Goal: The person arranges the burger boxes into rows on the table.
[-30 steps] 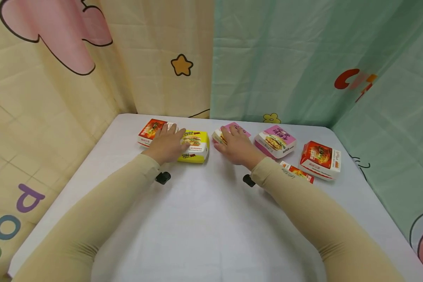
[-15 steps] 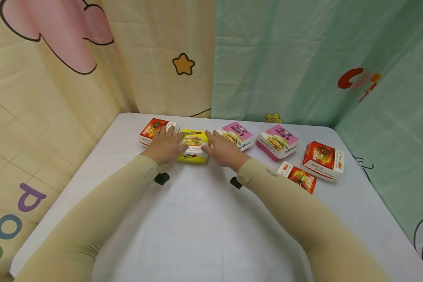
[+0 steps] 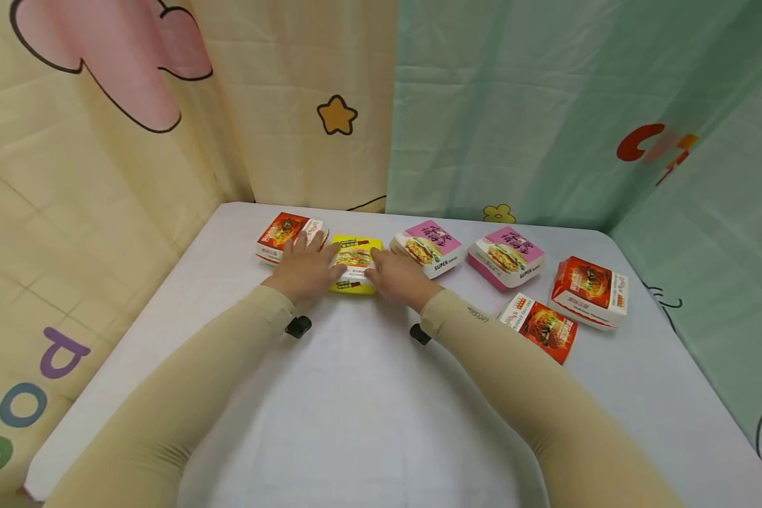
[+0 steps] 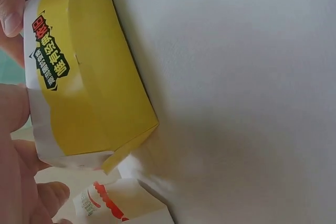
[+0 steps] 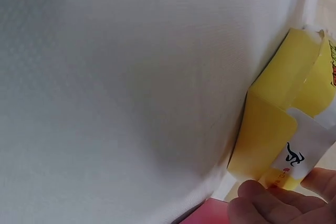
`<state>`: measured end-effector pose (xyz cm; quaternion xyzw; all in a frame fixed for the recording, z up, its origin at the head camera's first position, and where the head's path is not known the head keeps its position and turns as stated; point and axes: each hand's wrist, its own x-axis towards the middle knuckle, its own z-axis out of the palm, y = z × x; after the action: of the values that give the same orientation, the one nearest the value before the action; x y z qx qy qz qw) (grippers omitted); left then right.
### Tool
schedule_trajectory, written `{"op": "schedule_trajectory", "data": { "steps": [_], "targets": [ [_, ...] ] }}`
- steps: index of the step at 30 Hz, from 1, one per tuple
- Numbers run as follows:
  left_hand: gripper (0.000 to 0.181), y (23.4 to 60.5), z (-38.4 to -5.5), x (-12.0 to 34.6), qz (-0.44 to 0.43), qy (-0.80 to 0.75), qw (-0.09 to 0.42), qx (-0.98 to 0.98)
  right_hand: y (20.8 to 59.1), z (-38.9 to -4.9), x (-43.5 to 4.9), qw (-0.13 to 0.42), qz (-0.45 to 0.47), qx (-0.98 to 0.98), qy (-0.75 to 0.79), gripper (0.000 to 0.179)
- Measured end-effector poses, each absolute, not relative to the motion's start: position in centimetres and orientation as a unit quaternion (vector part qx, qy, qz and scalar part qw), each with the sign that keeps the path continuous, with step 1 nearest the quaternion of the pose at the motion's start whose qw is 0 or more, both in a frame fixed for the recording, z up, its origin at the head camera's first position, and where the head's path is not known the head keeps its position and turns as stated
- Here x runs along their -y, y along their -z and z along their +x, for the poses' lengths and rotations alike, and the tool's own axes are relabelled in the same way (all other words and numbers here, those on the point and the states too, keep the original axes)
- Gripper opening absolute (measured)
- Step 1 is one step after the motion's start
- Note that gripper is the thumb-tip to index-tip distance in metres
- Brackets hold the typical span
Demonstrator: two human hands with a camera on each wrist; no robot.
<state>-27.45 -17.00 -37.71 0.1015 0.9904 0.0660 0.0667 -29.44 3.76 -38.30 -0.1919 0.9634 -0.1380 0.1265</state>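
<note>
A yellow and white burger box [image 3: 354, 262] sits between both hands near the back of the white table. My left hand [image 3: 303, 271] is spread at its left side, thumb at the lid edge, fingers reaching over toward a red and white burger box [image 3: 287, 229]. My right hand [image 3: 401, 277] touches the yellow box's right side; in the right wrist view, its fingertips [image 5: 251, 191] rest at the side panel with the kangaroo print. In the left wrist view the yellow front [image 4: 105, 72] faces the camera. Part of the left fingers is hidden behind the box there.
Two pink and white burger boxes, a nearer one [image 3: 433, 247] and a farther one [image 3: 506, 257], stand to the right. Beyond them are a red box [image 3: 592, 288] and another red box [image 3: 546, 328] partly behind the right sleeve. Printed curtains [image 3: 514, 106] enclose the table [image 3: 343, 423].
My right hand has moved left from the pink box to the right side of the yellow box. The left hand has stayed nearly in place; the view has shifted slightly.
</note>
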Motion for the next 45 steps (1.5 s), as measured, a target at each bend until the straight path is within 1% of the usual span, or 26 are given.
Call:
{"op": "schedule_trajectory", "data": {
  "steps": [8, 16, 26, 34, 42, 45],
  "targets": [
    [0.070, 38.4, -27.7, 16.4, 0.143, -0.067, 0.065, -0.985, 38.4, -29.3, -3.7, 0.135, -0.161, -0.963, 0.170, 0.067],
    [0.075, 38.4, -27.8, 16.3, 0.117, -0.128, 0.109, -0.979, 38.5, -29.3, -3.7, 0.135, -0.161, -0.961, 0.180, 0.066],
    [0.076, 38.6, -27.7, 16.4, 0.098, -0.157, 0.121, -0.975, 38.9, -29.3, -3.8, 0.141, -0.154, -0.959, 0.191, 0.066],
    [0.076, 38.6, -26.4, 17.0, 0.105, -0.165, 0.111, -0.974, 38.5, -28.2, -3.6, 0.154, -0.148, -0.954, 0.210, 0.067],
    [0.078, 38.7, -24.9, 17.5, 0.083, -0.181, 0.117, -0.973, 38.3, -27.0, -3.3, 0.188, -0.138, -0.946, 0.224, 0.071],
    [0.077, 38.7, -24.2, 17.8, 0.088, -0.185, 0.111, -0.972, 38.2, -26.4, -3.2, 0.191, -0.137, -0.946, 0.222, 0.072]
  ]
}}
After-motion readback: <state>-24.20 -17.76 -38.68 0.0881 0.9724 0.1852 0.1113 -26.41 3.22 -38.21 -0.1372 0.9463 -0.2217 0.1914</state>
